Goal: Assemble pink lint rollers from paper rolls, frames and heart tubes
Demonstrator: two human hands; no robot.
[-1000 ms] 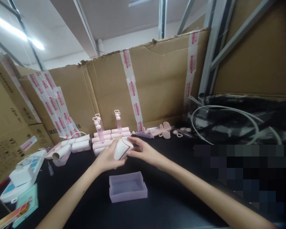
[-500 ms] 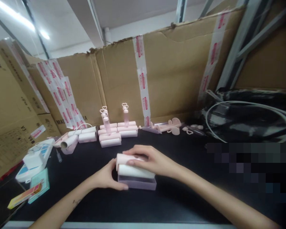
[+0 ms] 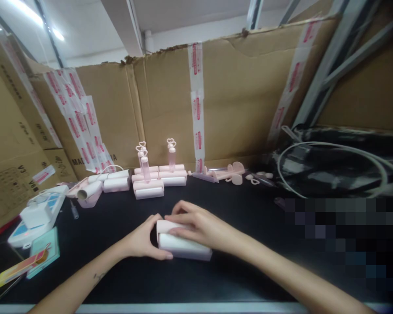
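Observation:
In front of me is what looks like a lint roller [image 3: 180,242], with a white roll below a pink top, sitting low in a translucent lilac tray [image 3: 194,254]. My left hand [image 3: 140,240] curves around the left end, its thumb along the tray's front and its fingers behind. Over the top and right part lies my right hand [image 3: 201,224], its fingers gripping the pink piece and hiding part of it. Farther back stand several similar pink-and-white rollers [image 3: 149,191], some with upright heart-topped handles [image 3: 145,169].
A cardboard wall [image 3: 163,109] bounds the back. White rolls [image 3: 117,181] lie at back left, near a power strip [image 3: 46,220], a teal packet [image 3: 47,253] and a yellow-orange cutter [image 3: 19,268]. Pink parts [image 3: 229,172] and a looped white cable [image 3: 281,174] are on the right.
The roller has gone down into the tray, so less of the tray's front shows. My right hand moved down with it; my left hand stays at the left end.

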